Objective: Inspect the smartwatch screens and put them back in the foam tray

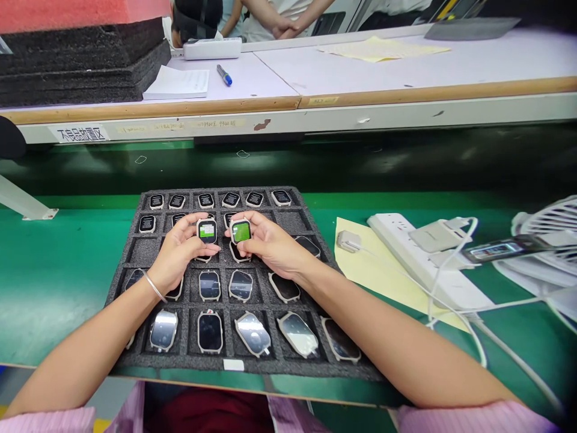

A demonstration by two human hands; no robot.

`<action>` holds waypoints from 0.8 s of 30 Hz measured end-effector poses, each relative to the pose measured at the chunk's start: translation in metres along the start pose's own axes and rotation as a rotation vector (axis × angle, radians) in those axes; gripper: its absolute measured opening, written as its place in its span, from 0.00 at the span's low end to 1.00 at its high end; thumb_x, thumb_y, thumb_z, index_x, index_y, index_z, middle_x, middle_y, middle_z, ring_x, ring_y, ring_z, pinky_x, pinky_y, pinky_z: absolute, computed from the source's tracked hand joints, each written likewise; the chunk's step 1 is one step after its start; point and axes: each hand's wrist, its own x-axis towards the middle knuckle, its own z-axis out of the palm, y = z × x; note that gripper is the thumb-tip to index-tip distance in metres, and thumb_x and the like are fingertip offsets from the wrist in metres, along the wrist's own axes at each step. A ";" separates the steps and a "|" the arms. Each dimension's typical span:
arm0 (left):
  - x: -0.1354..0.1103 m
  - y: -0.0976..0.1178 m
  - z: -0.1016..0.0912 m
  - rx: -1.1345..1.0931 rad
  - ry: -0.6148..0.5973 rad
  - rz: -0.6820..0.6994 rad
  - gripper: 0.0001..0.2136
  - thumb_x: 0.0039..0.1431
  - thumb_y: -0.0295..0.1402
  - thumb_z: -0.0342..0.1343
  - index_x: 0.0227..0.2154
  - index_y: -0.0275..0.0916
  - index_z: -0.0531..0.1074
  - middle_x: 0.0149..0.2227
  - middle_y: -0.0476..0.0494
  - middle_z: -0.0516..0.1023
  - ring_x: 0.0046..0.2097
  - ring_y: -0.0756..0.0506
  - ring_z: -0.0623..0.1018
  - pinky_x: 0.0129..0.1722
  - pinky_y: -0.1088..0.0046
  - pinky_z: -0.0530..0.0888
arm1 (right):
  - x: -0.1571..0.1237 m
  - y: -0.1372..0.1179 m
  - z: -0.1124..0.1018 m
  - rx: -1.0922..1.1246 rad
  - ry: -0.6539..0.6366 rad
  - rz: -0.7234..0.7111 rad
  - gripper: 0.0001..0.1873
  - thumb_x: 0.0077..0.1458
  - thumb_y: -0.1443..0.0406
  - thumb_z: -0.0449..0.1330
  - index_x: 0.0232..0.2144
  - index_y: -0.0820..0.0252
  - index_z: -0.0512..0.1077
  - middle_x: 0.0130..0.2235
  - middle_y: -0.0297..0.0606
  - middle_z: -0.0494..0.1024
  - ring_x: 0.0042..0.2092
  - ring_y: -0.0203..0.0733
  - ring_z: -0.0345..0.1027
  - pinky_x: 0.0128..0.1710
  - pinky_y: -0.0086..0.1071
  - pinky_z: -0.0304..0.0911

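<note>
My left hand (184, 246) is closed on a smartwatch body (207, 231) without a strap; its lit screen shows green with white blocks. Beside it, my right hand (265, 240) grips another smartwatch body (240, 232), its screen mostly green and the thumb over its lower edge. Both are held above a dark grey foam tray (184, 322) with square compartments. Watches with white text on black screens, such as this watch (282, 197), lie in the far rows. Nearer rows hold watches with dark screens, among them this watch (210, 332). My hands hide some compartments.
Right of the tray lie a yellow sheet (360, 264), a white power strip (406, 252) with chargers and loose cables, and a white fan (550, 228). A raised shelf (406, 72) behind carries a pen (224, 76), paper pad (178, 82) and black foam stack (81, 63). People stand beyond.
</note>
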 end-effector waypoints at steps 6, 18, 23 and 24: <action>-0.001 0.000 0.000 -0.001 -0.020 0.003 0.25 0.44 0.26 0.58 0.50 0.38 0.67 0.37 0.50 0.77 0.33 0.48 0.83 0.40 0.70 0.79 | 0.000 -0.002 0.000 -0.001 0.021 0.004 0.20 0.47 0.63 0.67 0.42 0.58 0.66 0.35 0.33 0.78 0.23 0.29 0.63 0.24 0.27 0.55; 0.002 0.001 0.001 -0.049 0.041 -0.033 0.20 0.54 0.27 0.53 0.51 0.36 0.68 0.32 0.50 0.76 0.30 0.47 0.83 0.36 0.71 0.80 | -0.003 -0.008 0.003 0.048 0.022 -0.001 0.23 0.40 0.71 0.63 0.42 0.57 0.68 0.37 0.33 0.80 0.25 0.31 0.68 0.25 0.27 0.59; 0.004 -0.001 0.001 0.029 0.089 -0.014 0.12 0.59 0.31 0.53 0.46 0.37 0.70 0.31 0.50 0.75 0.25 0.50 0.80 0.28 0.75 0.78 | -0.001 -0.006 0.002 0.014 0.033 0.023 0.15 0.51 0.63 0.66 0.40 0.58 0.68 0.34 0.35 0.80 0.22 0.32 0.70 0.21 0.26 0.59; 0.004 -0.001 0.001 0.056 0.095 0.006 0.11 0.58 0.32 0.55 0.44 0.36 0.70 0.30 0.51 0.75 0.24 0.52 0.79 0.26 0.77 0.76 | -0.001 -0.006 0.001 0.022 0.031 0.034 0.14 0.53 0.62 0.65 0.40 0.58 0.68 0.34 0.36 0.80 0.22 0.33 0.70 0.20 0.26 0.59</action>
